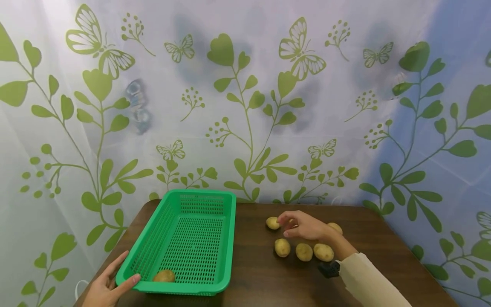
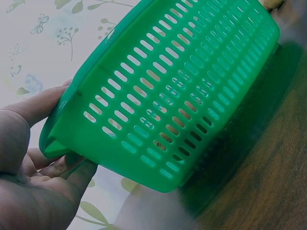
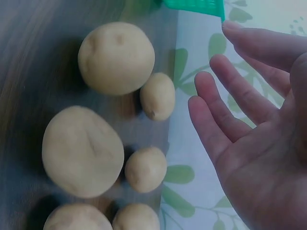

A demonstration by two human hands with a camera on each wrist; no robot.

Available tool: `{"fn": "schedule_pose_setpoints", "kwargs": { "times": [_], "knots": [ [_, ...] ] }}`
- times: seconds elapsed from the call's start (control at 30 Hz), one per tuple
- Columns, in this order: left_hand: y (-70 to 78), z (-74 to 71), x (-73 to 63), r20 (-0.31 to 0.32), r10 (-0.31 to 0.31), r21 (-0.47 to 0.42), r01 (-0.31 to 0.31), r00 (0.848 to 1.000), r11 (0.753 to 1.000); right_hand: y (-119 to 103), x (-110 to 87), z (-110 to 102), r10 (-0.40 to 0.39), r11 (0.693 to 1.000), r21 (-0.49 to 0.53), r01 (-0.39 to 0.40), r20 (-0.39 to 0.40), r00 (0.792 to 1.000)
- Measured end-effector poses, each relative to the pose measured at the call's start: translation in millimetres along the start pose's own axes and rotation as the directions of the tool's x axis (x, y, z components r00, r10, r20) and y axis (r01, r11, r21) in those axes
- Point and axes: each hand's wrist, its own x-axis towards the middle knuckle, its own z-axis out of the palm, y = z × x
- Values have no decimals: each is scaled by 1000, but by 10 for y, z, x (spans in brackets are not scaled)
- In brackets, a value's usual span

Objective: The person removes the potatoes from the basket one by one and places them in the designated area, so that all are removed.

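Note:
At the near left corner of a green plastic basket (image 1: 232, 238), my left hand (image 1: 109, 285) grips the rim, thumb on top. The left wrist view shows fingers curled under the basket's lip. One potato (image 1: 164, 276) lies inside, by the near wall. My right hand (image 1: 303, 225) hovers over the potatoes on the table, its fingers loosely bent and holding nothing. Nearest its fingertips is a potato (image 1: 273, 223) at the back left. A front row has a left potato (image 1: 282, 247), a middle potato (image 1: 304, 252) and a right potato (image 1: 323, 252). My right hand partly hides the back row.
The dark brown wooden table (image 1: 253, 273) carries the basket on its left side. Behind it hangs a pale curtain (image 1: 245, 106) printed with green leaves and butterflies. Another potato (image 1: 335, 227) shows behind my right wrist. A black strap piece (image 1: 329, 269) sits by the right cuff.

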Motion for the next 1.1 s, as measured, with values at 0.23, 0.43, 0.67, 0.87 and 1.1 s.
{"fn": "schedule_pose_setpoints", "kwargs": {
  "times": [0.23,0.43,0.67,0.87,1.1],
  "knots": [
    [-9,8,-1,-3,-2,-8,2,1000,1000,-95,122,77,12,1000,17,-12,28,1000],
    [-23,8,9,-3,0,-16,0,1000,1000,-240,262,153,-7,1000,13,6,50,999],
    [-6,20,-9,-9,2,-6,-3,1000,1000,-340,464,263,-23,999,-21,25,63,998],
    [-4,14,-9,-13,10,17,-10,1000,1000,-438,639,306,-42,997,-54,46,82,996],
    [16,2,-26,-4,9,6,-9,1000,1000,-613,829,339,-60,995,-78,68,107,992]
  ]
}}
